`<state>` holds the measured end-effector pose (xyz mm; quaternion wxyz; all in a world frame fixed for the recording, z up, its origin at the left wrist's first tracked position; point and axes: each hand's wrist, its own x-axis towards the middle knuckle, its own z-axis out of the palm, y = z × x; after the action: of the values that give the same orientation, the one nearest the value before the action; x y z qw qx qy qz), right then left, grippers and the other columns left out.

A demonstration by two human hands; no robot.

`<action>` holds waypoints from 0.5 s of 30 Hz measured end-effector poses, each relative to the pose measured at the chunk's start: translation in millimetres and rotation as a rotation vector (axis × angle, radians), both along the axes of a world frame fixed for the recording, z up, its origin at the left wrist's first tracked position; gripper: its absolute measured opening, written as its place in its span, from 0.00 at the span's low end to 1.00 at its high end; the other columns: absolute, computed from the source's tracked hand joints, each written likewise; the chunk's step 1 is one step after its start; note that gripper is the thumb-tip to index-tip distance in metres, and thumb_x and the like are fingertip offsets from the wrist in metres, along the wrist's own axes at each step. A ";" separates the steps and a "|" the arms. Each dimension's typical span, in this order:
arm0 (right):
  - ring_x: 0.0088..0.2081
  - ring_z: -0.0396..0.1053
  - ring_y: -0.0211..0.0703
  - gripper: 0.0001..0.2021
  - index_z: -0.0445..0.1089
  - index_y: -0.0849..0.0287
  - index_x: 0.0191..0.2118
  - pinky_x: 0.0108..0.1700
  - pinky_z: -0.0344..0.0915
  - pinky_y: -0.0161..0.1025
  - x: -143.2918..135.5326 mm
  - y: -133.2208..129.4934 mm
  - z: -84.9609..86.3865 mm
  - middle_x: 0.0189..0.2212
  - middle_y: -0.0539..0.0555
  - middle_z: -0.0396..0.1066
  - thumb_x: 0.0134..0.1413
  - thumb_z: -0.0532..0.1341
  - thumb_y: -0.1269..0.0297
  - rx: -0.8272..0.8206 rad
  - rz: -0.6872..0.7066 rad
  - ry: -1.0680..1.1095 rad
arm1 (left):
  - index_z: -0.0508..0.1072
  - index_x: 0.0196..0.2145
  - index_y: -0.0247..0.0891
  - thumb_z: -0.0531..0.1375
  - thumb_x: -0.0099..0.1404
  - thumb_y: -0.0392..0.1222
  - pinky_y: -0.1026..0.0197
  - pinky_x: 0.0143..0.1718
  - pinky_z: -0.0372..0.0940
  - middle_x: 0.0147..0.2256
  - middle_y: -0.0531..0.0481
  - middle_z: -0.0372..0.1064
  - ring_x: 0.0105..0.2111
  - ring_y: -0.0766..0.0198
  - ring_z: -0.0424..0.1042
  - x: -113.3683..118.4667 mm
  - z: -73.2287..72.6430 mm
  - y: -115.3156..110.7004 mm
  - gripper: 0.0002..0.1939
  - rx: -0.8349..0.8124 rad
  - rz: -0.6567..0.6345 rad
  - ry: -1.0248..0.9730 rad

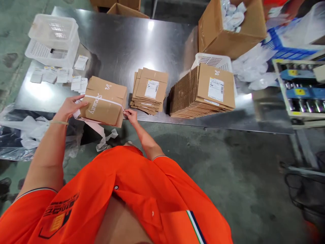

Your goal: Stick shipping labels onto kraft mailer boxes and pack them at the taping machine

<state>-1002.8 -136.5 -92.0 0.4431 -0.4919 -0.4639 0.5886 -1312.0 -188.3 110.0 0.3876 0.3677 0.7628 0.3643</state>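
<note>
Orange shirt (132,183) nearest, sleeves ending above my elbows. My right hand (131,116): fingers pinched together on a white strap (106,100) at the right side of a cardboard bundle (108,110). My left hand (71,106) touches the bundle's left edge; can't tell whether it grips. Bundle sits at the tabletop's (122,40) near edge. Beside it, a short labelled stack (149,86); farther right, a taller one (203,86). Beyond: translucent basket (52,56) left, open carton (228,44) right.
</note>
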 end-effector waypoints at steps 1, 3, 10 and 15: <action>0.33 0.70 0.40 0.11 0.75 0.57 0.27 0.43 0.72 0.38 1.5 0.6 0.4 0.26 0.48 0.73 0.50 0.75 0.60 -0.034 0.012 0.042 | 0.77 0.67 0.29 0.82 0.52 0.46 0.54 0.55 0.76 0.46 0.46 0.85 0.44 0.59 0.77 -0.4 -1.2 0.1 0.47 0.004 -0.001 0.006; 0.31 0.70 0.39 0.12 0.73 0.57 0.25 0.43 0.73 0.37 4.1 4.7 2.8 0.24 0.47 0.73 0.49 0.75 0.61 -0.113 0.056 0.108 | 0.78 0.66 0.30 0.81 0.53 0.44 0.54 0.57 0.76 0.46 0.47 0.85 0.44 0.60 0.77 -0.6 -2.8 0.1 0.45 0.014 -0.006 0.012; 0.25 0.65 0.36 0.12 0.67 0.57 0.23 0.34 0.67 0.34 5.7 31.2 19.8 0.20 0.45 0.68 0.43 0.70 0.77 -0.156 0.292 -0.168 | 0.80 0.63 0.29 0.79 0.54 0.42 0.56 0.58 0.75 0.49 0.45 0.85 0.47 0.58 0.78 6.1 2.6 -1.9 0.40 0.046 -0.016 0.065; 0.30 0.65 0.38 0.10 0.66 0.56 0.25 0.39 0.65 0.35 8.1 30.9 23.9 0.24 0.46 0.69 0.46 0.64 0.78 0.004 0.239 -0.454 | 0.82 0.61 0.29 0.79 0.54 0.41 0.55 0.58 0.75 0.47 0.47 0.85 0.47 0.58 0.78 10.3 8.2 -1.6 0.37 0.033 -0.024 0.103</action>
<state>-994.7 -105.6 -68.1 0.2558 -0.5520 -0.6077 0.5105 -1301.6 -189.9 118.2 0.3461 0.4013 0.7713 0.3526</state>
